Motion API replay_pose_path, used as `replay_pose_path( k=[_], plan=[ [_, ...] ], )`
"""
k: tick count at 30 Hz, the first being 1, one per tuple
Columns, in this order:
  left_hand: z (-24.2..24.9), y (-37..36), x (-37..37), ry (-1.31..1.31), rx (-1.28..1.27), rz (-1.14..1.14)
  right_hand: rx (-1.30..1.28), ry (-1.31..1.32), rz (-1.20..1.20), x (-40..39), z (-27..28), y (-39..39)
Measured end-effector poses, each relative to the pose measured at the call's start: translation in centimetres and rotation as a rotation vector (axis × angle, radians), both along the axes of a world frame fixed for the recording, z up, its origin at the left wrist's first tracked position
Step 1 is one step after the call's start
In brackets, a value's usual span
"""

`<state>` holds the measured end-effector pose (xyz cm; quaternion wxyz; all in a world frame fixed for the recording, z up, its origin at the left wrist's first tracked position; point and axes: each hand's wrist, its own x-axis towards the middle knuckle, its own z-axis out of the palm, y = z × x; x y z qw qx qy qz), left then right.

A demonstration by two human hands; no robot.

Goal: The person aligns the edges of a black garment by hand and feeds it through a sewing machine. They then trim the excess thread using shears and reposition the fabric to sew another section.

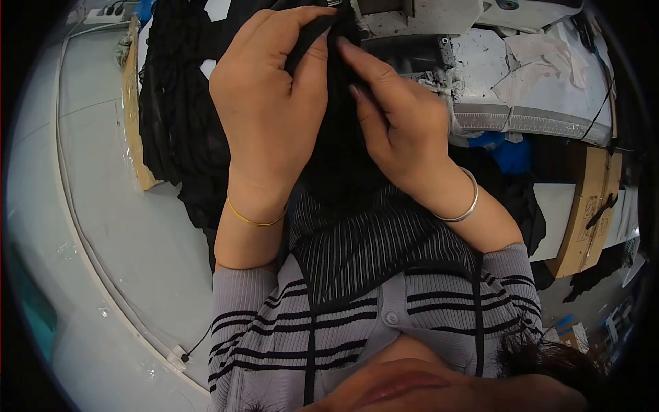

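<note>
Some limp black cloth (340, 110) is lying between the left hand (271, 89), whose nearly closed fingers are pinching it, and the right hand (408, 120), fingers slightly parted, grip unclear.

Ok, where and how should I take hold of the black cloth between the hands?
Probably pinch the black cloth across its hanging part, below the fingertips, coming from the wearer's body side, where the wrists stand apart. It hangs limp, so a thin pinch across it should suit. The left hand and right hand crowd the upper end from both sides.
</note>
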<state>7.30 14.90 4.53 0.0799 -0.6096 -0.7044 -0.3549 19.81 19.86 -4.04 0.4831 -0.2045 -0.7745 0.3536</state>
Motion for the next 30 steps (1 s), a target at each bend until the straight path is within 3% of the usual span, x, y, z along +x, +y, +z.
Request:
replay_pose_path(
  k=[3, 5, 6, 8, 9, 11, 13, 16, 18, 21, 24, 27, 30],
  plan=[
    [0.2, -0.1, -0.2, -0.047, -0.041, 0.021, 0.085, -0.122, -0.005, 0.2, 0.8, 0.2],
    [-0.4, -0.3, -1.2, -0.533, 0.106, -0.275, 0.121, -0.215, -0.009, 0.4, 1.2, 0.3],
    [-0.3, -0.3, -0.9, -0.534, 0.107, -0.276, 0.155, -0.309, -0.013, 0.5, 1.3, 0.3],
    [0.3, 0.1, -0.1, -0.138, -0.016, 0.0, 0.154, -0.315, -0.011, 0.6, 1.3, 0.3],
    [0.6, 0.3, 0.1, -0.138, -0.016, -0.001, 0.152, -0.321, -0.009, 0.6, 1.3, 0.3],
    [1.0, 0.5, 0.3, 0.186, 0.039, -0.068, 0.174, -0.344, -0.016, 0.8, 1.3, 0.3],
    [1.0, 0.2, 0.6, 0.231, 0.016, -0.059, 0.196, -0.368, -0.022, 0.8, 0.9, 0.4],
    [1.0, 0.0, 1.1, 0.323, -0.006, -0.048, 0.231, -0.16, 0.0, 0.6, 0.0, 0.3],
    [0.0, 0.0, 0.6, 0.371, -0.004, -0.039, -0.094, 0.009, 0.027, 0.8, 0.6, -0.4],
    [-2.6, 0.3, -0.7, 0.386, 0.148, -0.034, -0.272, 0.006, 0.097, 1.0, 0.8, -0.8],
    [-2.5, 0.1, -0.4, 0.418, 0.124, 0.011, -0.361, 0.015, 0.139, 1.0, 1.1, -0.8],
    [-1.2, 0.0, 0.4, 0.467, -0.062, 0.076, -0.452, 0.128, 0.119, -0.1, 1.0, -0.6],
    [-0.1, 0.5, 1.5, 0.629, -0.113, 0.166, -0.4, 0.083, 0.118, -0.9, 0.8, 0.0]
  ],
)
